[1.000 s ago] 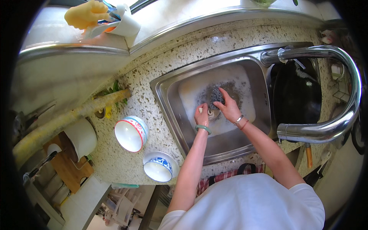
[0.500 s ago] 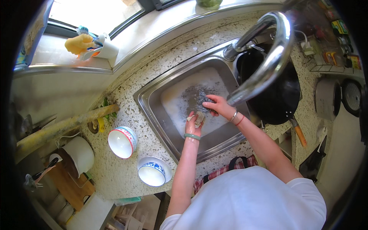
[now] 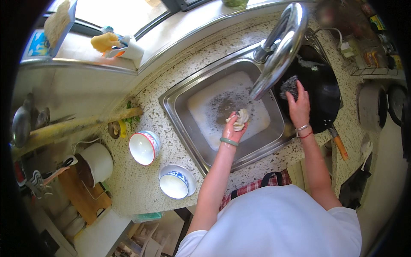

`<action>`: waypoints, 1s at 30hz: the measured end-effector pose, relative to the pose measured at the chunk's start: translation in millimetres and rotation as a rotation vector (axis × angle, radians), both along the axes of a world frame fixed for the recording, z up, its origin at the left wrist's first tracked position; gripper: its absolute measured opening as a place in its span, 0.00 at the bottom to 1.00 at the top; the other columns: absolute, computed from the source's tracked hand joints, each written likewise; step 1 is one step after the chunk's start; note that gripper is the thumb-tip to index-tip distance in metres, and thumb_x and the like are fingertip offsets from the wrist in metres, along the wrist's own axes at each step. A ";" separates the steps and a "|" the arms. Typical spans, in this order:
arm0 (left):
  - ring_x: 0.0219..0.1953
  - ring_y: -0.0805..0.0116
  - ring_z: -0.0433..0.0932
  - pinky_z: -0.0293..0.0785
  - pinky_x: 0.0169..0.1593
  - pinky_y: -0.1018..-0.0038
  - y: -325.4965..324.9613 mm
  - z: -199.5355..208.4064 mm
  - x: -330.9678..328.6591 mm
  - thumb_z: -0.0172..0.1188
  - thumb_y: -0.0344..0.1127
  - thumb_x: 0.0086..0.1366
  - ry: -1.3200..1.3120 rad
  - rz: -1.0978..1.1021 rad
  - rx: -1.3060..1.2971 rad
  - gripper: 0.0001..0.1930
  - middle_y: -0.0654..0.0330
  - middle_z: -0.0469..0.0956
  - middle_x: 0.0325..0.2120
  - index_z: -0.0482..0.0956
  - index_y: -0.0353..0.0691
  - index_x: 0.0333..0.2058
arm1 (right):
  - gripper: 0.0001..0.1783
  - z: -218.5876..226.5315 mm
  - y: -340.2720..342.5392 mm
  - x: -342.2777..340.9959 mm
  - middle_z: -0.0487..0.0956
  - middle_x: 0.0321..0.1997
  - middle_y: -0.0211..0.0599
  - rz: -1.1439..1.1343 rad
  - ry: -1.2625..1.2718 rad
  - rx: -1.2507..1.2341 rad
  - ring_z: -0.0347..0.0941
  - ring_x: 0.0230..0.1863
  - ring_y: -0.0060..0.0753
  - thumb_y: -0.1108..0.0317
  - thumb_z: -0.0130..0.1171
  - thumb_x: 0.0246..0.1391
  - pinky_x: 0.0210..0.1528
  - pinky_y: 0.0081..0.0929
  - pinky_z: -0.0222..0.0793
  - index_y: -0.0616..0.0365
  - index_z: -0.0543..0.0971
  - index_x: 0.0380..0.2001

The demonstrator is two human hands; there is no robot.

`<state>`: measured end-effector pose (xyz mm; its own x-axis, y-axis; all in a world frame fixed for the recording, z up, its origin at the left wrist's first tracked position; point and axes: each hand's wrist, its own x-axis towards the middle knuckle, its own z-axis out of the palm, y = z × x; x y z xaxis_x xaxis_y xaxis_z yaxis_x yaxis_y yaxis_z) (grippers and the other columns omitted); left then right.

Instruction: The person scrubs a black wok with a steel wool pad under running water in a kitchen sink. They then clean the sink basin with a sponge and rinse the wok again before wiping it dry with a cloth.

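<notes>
My left hand [image 3: 233, 132], with a green bangle at its wrist, is closed on a crumpled, wet, pale cloth [image 3: 242, 119] above the sudsy water in the steel sink [image 3: 182, 107]. To the right, my right hand [image 3: 300, 108] reaches over the black wok [image 3: 323, 92]. Its thumb and fingers hold a grey steel wool scourer [image 3: 289, 87] near the wok's left side. White foam and grey bubbles cover the water [image 3: 214, 96]. The chrome faucet [image 3: 282, 60] arches over the sink's right edge.
Left of the sink stand a red-rimmed bowl [image 3: 143, 147] and a blue-patterned bowl [image 3: 174, 184], the latter on a larger pale dish. The wok's wooden handle [image 3: 340, 146] juts toward me. A white pot [image 3: 97, 162] is at far left; a white cup [image 3: 132, 48] holds brushes on the sill.
My right hand has carried the scourer from above the sink to the right, over the wok. My left hand, with the cloth, has moved a little right and up. The view has shifted slightly.
</notes>
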<state>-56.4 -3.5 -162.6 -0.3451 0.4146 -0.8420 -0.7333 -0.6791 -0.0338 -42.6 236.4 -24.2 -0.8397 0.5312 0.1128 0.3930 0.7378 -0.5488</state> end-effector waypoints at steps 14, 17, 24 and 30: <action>0.36 0.65 0.79 0.78 0.38 0.67 -53.7 -44.0 33.6 0.67 0.29 0.55 0.081 0.129 -0.549 0.19 0.59 0.78 0.36 0.73 0.40 0.45 | 0.28 -180.3 -123.1 -19.1 0.59 0.66 0.49 0.439 -0.467 0.051 0.56 0.65 0.49 0.59 0.56 0.54 0.61 0.44 0.58 0.53 0.68 0.58; 0.37 0.65 0.79 0.78 0.39 0.67 -64.4 -46.8 40.0 0.66 0.26 0.55 0.104 0.171 -0.635 0.18 0.57 0.77 0.36 0.74 0.40 0.45 | 0.33 -205.0 -143.7 -17.6 0.52 0.69 0.48 0.630 -0.723 0.090 0.49 0.69 0.51 0.57 0.58 0.51 0.66 0.46 0.51 0.50 0.65 0.61; 0.53 0.47 0.68 0.67 0.56 0.60 -56.5 -81.9 26.9 0.62 0.23 0.49 0.733 -0.828 -1.532 0.28 0.45 0.67 0.50 0.73 0.44 0.52 | 0.25 -238.1 -137.8 0.6 0.54 0.70 0.37 1.043 -0.647 0.212 0.51 0.68 0.47 0.66 0.48 0.56 0.65 0.48 0.51 0.45 0.68 0.59; 0.58 0.39 0.58 0.58 0.61 0.58 -48.0 -78.2 21.2 0.55 0.20 0.48 0.850 -1.330 -1.417 0.28 0.43 0.60 0.56 0.73 0.44 0.52 | 0.23 -228.1 -131.8 -34.2 0.64 0.62 0.37 0.833 -0.615 0.160 0.56 0.65 0.43 0.67 0.49 0.55 0.62 0.52 0.52 0.45 0.70 0.56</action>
<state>-35.1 -51.5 -240.7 -0.8265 0.0523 -0.5605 -0.2340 0.8737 0.4265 -76.8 104.6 -252.3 -0.8694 -0.2245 -0.4401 -0.0940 0.9497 -0.2988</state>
